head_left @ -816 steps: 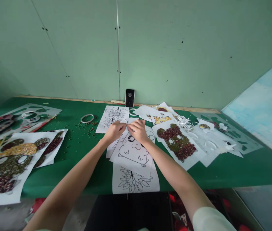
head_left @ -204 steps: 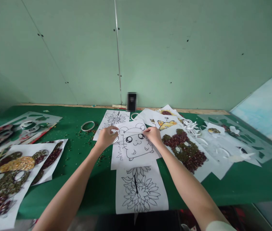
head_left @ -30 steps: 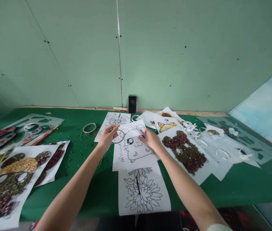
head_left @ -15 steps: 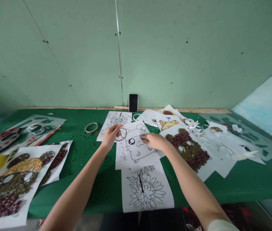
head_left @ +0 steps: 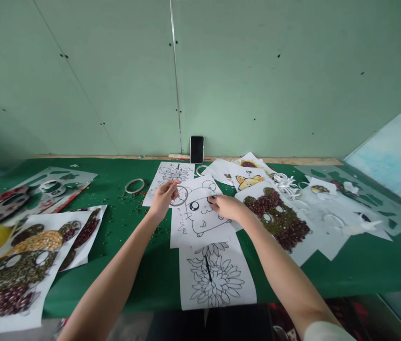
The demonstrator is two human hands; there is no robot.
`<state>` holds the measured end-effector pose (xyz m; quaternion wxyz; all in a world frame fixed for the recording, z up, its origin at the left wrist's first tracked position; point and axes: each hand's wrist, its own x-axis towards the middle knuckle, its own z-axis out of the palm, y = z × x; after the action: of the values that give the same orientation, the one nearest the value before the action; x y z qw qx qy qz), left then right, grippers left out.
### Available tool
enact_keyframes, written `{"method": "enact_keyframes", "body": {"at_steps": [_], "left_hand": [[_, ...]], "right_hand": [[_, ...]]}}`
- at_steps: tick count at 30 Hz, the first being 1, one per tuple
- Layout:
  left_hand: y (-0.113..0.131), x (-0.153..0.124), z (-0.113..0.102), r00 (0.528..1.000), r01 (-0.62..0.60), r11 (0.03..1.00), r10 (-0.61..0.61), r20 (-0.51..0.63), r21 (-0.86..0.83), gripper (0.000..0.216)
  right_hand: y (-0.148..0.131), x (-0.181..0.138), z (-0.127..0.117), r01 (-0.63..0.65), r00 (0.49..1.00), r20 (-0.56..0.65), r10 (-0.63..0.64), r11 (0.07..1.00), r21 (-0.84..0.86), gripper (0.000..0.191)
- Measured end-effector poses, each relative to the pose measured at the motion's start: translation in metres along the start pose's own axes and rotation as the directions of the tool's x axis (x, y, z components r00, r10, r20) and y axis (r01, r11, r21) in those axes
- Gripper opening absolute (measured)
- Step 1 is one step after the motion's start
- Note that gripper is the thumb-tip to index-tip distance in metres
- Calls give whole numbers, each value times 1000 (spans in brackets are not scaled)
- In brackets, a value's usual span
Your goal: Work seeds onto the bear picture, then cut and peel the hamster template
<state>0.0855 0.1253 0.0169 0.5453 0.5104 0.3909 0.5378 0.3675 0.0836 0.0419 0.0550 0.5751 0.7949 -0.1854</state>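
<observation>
My left hand [head_left: 165, 198] is closed on a thin roll of tape [head_left: 185, 201], holding it over the left edge of a hamster line drawing [head_left: 200, 222]. My right hand [head_left: 226, 207] has its fingers pinched together at the hamster's right eye, low against the paper; whatever they hold is hidden. Beneath the hamster sheet lies a flower line drawing [head_left: 218, 293], sticking out toward me. Another flower drawing [head_left: 161, 171] lies partly under it at the back.
Two more tape rolls, one [head_left: 135, 192] on the left, lie on the green table [head_left: 115, 279]. Loose seeds are scattered near it. A phone [head_left: 196, 149] leans on the wall. Seed-covered pictures [head_left: 281, 222] and curled white strips [head_left: 285, 184] lie right; a seed-covered bear picture [head_left: 19, 270] lies left.
Both hands stay almost where they were. The tape roll in my left hand has turned slightly. The view has shifted a little.
</observation>
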Motion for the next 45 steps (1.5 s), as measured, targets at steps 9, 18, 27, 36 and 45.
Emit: {"method": "enact_keyframes", "body": {"at_steps": [9,18,27,36,45], "left_hand": [[1,-1,3,1000,-17,999,16,-21,-31,45],[3,-3,4,999,-50,998,50,-6,-46,44],[4,-2,6,998,-54,997,53,-20,-61,40],[8,-4,10,998,-58,996,58,-13,-70,35],[8,-5,9,996,-81,993,83,18,-84,38]], "right_hand": [[1,0,3,-7,999,-52,12,996,86,44],[6,4,7,6,999,-33,-2,995,102,52],[9,6,12,21,997,-77,-12,993,114,47],[11,10,16,12,996,-95,-1,994,113,46],[10,8,10,-2,1000,-30,7,985,171,52]]}}
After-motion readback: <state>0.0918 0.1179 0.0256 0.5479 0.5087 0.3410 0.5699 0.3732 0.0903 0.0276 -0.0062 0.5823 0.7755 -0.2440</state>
